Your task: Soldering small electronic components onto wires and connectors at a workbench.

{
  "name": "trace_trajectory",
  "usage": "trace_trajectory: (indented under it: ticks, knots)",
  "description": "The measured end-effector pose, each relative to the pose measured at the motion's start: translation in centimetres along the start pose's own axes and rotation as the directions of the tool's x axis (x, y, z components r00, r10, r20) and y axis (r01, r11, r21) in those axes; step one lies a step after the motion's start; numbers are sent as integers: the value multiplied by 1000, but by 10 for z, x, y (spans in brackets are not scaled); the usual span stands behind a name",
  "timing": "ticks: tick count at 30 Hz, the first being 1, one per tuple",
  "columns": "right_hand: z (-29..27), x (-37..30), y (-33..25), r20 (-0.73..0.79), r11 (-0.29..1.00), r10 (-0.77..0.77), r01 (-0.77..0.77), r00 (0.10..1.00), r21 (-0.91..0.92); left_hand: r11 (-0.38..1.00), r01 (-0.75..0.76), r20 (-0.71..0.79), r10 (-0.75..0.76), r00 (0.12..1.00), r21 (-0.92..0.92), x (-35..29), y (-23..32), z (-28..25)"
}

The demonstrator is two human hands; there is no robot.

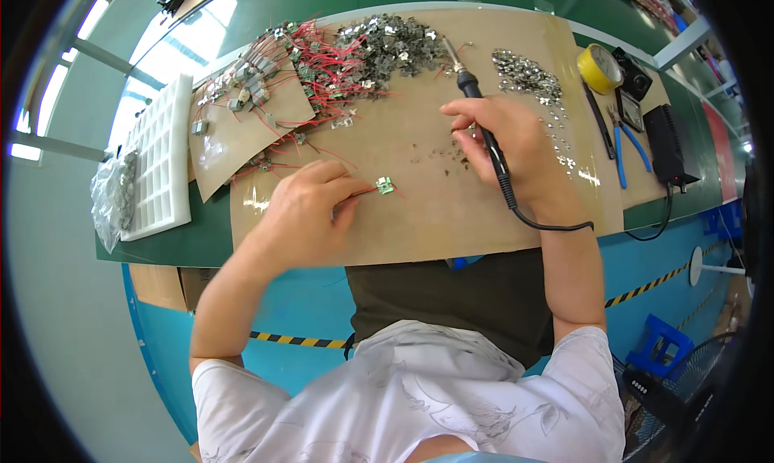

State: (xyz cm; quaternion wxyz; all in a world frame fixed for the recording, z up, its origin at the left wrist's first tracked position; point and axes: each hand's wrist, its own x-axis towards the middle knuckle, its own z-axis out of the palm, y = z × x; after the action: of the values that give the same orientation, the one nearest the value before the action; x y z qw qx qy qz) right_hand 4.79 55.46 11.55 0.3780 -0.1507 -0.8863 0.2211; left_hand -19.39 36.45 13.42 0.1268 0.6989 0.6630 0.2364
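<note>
My left hand [310,209] is closed, thumb and fingertips together at the near edge of a small green circuit board [384,186] with a red wire. The board is low over the brown work sheet [419,229]. My right hand [516,145] grips a soldering iron [468,83] by its black handle. Its metal tip points up and away, toward the far side of the table, apart from the board. The iron's black cord runs down past my right wrist. Dark crumbs [448,155] lie on the sheet between my hands.
Boards with red wires [326,72] and grey metal parts [395,44] are heaped at the back. Shiny small parts [528,74] spread at right, beside yellow tape [599,68], blue-handled pliers [633,153] and a black box [672,145]. A white compartment tray [161,165] stands left.
</note>
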Motion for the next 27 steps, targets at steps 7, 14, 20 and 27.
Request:
trace_trajectory:
  ticks: [7,14,20,27]
  knots:
    - [7,-2,-8,183,999,-44,42,982,14,955,-296,166,287,943,32,27,-9,-26]
    - [-5,0,-13,223,999,25,-19,975,-28,865,-152,-200,61,978,-478,85,15,-19]
    - [8,-4,-11,242,999,-54,53,969,11,662,-60,-246,-192,950,-747,82,-19,31]
    - [-5,-25,-27,-102,998,7,-13,995,-54,699,-42,-180,-124,976,-713,77,-14,27]
